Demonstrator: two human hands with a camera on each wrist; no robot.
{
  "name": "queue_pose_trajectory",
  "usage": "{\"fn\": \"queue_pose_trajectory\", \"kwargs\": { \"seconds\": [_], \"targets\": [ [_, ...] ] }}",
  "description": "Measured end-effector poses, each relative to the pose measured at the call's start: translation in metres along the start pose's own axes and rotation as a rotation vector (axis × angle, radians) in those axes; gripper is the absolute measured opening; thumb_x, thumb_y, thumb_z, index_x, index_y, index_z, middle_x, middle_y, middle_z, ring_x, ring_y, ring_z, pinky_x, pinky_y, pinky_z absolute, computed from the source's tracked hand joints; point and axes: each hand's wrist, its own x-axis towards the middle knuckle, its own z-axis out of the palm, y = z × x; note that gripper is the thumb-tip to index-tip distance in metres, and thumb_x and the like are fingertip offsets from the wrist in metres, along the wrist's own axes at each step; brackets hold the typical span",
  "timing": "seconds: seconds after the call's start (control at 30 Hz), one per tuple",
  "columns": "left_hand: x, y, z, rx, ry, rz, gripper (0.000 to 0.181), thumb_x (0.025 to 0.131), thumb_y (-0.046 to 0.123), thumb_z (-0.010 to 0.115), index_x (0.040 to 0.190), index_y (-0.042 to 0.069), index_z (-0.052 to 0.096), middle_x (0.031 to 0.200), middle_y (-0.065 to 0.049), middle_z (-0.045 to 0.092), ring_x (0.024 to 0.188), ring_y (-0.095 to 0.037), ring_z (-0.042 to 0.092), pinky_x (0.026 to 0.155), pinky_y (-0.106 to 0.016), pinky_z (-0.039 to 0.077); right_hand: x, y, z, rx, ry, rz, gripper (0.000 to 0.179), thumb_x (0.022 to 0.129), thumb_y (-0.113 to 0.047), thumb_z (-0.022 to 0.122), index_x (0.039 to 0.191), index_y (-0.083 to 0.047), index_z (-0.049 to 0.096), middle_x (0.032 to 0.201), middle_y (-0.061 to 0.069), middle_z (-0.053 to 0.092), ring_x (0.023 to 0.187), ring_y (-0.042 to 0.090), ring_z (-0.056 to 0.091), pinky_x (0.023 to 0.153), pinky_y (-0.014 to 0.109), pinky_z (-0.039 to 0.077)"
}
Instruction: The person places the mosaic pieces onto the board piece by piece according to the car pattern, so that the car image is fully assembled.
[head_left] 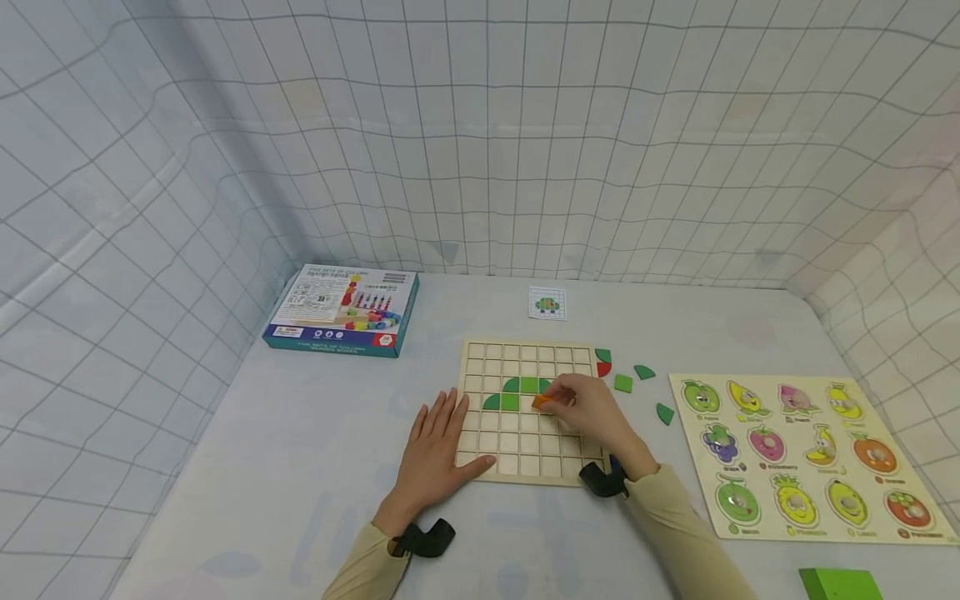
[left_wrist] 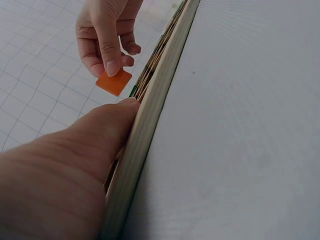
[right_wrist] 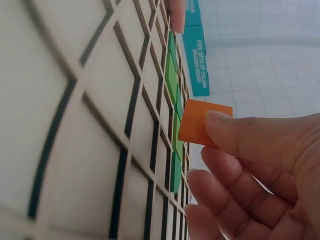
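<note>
A wooden grid board (head_left: 498,464) lies on the table with several green tiles (head_left: 510,402) set in its cells, some square and some quarter-round. My right hand (head_left: 588,408) pinches an orange square tile (right_wrist: 194,121) between thumb and finger, just above the board, beside the green pieces. In the left wrist view the orange tile (left_wrist: 115,83) hangs from the fingertips, apart from the grid. My left hand (head_left: 435,458) lies flat at the board's left edge, fingers straight, its thumb on the near left corner.
Loose green pieces (head_left: 623,383) and a red quarter-round piece (head_left: 603,369) lie right of the board. Behind it is a small pattern card (head_left: 547,303). A boxed toy set (head_left: 341,310) sits back left, a fruit puzzle board (head_left: 757,467) right, and a green block (head_left: 840,584) front right.
</note>
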Motion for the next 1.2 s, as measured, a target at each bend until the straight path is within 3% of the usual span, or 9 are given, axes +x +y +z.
{"fn": "queue_pose_trajectory", "kwargs": {
  "seconds": [0.2,0.5,0.93,1.2],
  "targets": [
    [-0.001,0.000,0.000,0.000,0.005,0.004,0.096,0.082,0.062,0.059,0.151,0.005,0.023,0.154,-0.015,0.020,0.143,-0.027,0.010,0.112,-0.045,0.003,0.007,-0.009,0.009,-0.098,-0.013,0.031,0.009,0.079,-0.017,0.078,0.080,-0.016,0.070,0.074,-0.010,0.061,0.065,0.009,0.051,0.061,0.028,0.044],
    [0.000,0.000,0.001,0.001,0.004,0.003,0.096,0.082,0.063,0.059,0.151,0.005,0.023,0.155,-0.014,0.019,0.143,-0.027,0.009,0.112,-0.045,0.003,0.010,-0.010,0.015,-0.139,-0.036,0.045,0.005,0.083,-0.012,0.074,0.088,-0.014,0.073,0.081,-0.008,0.064,0.069,0.009,0.053,0.064,0.029,0.045],
    [0.000,0.000,0.000,-0.003,0.003,0.003,0.095,0.082,0.061,0.060,0.150,0.004,0.024,0.154,-0.015,0.020,0.143,-0.027,0.010,0.112,-0.045,0.003,0.007,-0.009,0.016,-0.287,-0.040,-0.028,0.016,0.086,-0.010,0.070,0.101,-0.010,0.076,0.080,-0.006,0.052,0.065,0.008,0.045,0.055,0.023,0.040],
    [0.000,0.000,-0.001,0.001,-0.003,-0.003,0.095,0.082,0.062,0.059,0.150,0.004,0.024,0.154,-0.015,0.020,0.143,-0.027,0.010,0.112,-0.045,0.004,0.006,-0.009,0.014,-0.299,-0.030,-0.037,0.016,0.086,-0.010,0.071,0.101,-0.010,0.076,0.083,-0.004,0.050,0.065,0.008,0.041,0.052,0.023,0.038]
  ]
}}
